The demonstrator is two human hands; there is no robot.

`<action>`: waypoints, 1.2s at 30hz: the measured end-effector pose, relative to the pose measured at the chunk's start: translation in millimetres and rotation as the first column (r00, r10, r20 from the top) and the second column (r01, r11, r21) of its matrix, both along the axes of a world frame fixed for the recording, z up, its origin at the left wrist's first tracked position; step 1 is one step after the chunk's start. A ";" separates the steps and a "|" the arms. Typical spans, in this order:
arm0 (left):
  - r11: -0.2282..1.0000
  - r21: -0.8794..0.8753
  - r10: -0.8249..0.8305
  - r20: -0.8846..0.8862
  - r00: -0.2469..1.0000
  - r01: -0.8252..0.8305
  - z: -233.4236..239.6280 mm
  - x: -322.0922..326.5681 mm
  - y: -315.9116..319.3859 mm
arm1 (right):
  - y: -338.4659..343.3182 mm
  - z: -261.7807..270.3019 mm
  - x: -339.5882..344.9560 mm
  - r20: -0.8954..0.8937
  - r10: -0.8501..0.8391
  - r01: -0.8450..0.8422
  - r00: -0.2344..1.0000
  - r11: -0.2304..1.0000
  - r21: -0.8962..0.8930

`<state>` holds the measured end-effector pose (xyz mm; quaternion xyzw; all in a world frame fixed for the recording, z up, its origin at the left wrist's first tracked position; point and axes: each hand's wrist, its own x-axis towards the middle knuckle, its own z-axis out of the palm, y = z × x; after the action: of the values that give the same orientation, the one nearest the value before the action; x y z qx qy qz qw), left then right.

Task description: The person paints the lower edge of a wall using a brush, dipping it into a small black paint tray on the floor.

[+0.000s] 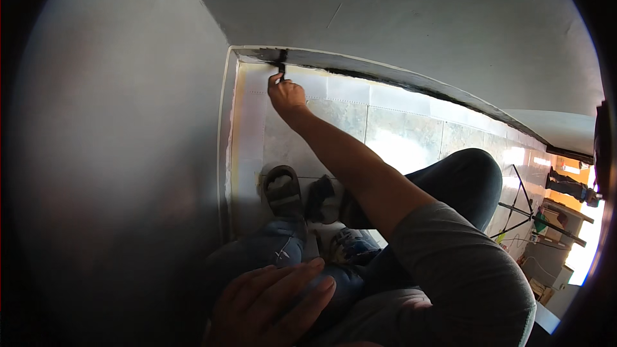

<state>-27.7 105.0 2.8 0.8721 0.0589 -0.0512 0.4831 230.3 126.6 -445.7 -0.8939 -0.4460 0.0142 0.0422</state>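
My right hand [288,96] reaches out to the foot of the wall, its fingers closed round the handle of a dark paintbrush [282,67]. The brush head touches the baseboard strip [313,59] close to the inner corner. Uneven black paint [366,78] runs along the lower part of this strip, and a pale line of tape or bare edge [385,63] borders its top. White perforated paper [347,87] covers the floor along the wall. Nearer to me, my left hand [274,303] hovers over or rests on my lap, fingers extended, nothing visible in it.
A grey wall [125,106] rises close on my left, another wall [385,14] ahead. My sandalled foot [282,190] stands on floor tiles [332,120]. To the far right are a black folding stand [523,212], cables, a grey cabinet [544,262] and a person's legs [569,185].
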 end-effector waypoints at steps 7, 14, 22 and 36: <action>1.000 0.007 0.017 0.015 1.000 -0.017 -2.2 -0.1 -1.2 | 1.5 -0.3 -15.9 -0.019 0.101 -0.101 0.995 0.995 0.019; 0.999 0.032 0.001 0.047 0.999 -0.003 -3.5 -1.7 -0.4 | -28.7 -4.7 4.5 0.053 -0.110 0.115 0.993 0.987 -0.112; 1.000 -0.002 0.020 0.054 0.998 -0.020 1.1 2.3 -0.9 | -21.0 -0.5 16.4 -0.065 0.010 -0.015 0.998 0.997 -0.080; 0.999 0.038 0.034 0.037 0.999 -0.036 -0.1 0.0 -0.4 | -22.4 2.6 17.9 -0.002 -0.081 0.080 0.997 0.995 -0.059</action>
<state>-27.7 104.6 2.8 0.8808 0.0663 -0.0257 0.4681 248.2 104.2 -443.2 -0.9120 -0.4090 0.0274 0.0171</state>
